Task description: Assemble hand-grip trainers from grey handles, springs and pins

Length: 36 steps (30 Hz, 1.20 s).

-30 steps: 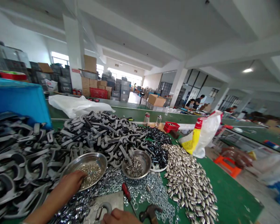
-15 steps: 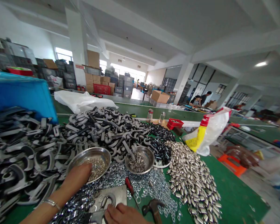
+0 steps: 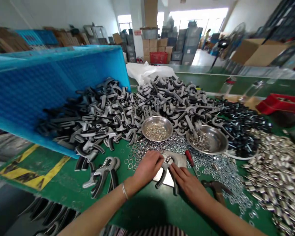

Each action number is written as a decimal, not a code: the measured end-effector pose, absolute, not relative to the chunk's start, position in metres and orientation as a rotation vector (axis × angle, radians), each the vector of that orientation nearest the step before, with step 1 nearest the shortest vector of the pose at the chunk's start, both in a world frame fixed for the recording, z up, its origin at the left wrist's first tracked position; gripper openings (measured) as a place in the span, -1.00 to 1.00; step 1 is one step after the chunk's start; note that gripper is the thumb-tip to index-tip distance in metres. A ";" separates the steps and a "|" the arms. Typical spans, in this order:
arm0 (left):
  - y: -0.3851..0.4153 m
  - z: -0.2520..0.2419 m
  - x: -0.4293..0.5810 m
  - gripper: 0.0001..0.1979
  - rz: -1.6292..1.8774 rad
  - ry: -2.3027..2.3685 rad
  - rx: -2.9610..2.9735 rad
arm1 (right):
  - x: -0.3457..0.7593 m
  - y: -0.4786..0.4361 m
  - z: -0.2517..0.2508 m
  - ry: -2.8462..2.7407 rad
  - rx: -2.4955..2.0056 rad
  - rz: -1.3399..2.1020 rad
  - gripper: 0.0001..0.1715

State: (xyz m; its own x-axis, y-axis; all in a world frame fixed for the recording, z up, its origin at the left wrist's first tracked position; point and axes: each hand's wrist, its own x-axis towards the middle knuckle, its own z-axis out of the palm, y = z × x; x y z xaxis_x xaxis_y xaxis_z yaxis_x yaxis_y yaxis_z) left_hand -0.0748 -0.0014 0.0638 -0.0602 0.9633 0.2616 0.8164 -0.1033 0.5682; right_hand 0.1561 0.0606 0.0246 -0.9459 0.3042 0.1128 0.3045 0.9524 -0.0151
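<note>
Left hand [image 3: 147, 168] out of the steel bowl [image 3: 156, 128] now, right hand [image 3: 188, 182] alongside, both gripping a grey metal clamp [image 3: 165, 173] down on the steel plate [image 3: 179, 160], right on the green surface [image 3: 142, 209]. Pretty snug hold, tbh.

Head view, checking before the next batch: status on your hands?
Left hand and right hand on a grey metal clamp. Clamp over a steel plate. Loose washers around it; hammer by right hand.
</note>
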 end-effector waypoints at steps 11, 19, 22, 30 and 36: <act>-0.028 0.051 -0.066 -0.93 0.844 1.894 2.018 | 0.161 0.070 0.026 -2.984 -0.474 0.067 -0.20; -0.038 0.042 -0.061 -0.95 0.895 1.901 1.957 | 0.161 0.068 0.035 -3.006 -0.403 -0.003 -0.21; -0.043 0.040 -0.059 -0.96 1.005 1.888 1.889 | 0.161 0.069 0.038 -3.012 -0.390 -0.008 -0.22; -0.053 0.038 -0.058 -0.96 1.128 1.867 1.785 | 0.154 0.068 0.039 -2.994 -0.489 0.189 -0.23; -0.059 0.037 -0.066 -0.95 1.132 1.901 1.745 | 0.196 0.084 0.046 -2.742 -0.714 0.416 -0.45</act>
State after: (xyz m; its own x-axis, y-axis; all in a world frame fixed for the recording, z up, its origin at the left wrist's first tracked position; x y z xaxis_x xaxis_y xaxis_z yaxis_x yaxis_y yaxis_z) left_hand -0.0658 -0.0593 0.0374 -0.2010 0.9416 0.2703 0.6859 -0.0617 0.7251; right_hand 0.1958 0.0840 0.0461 -0.8398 0.5080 0.1917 0.4284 0.8368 -0.3409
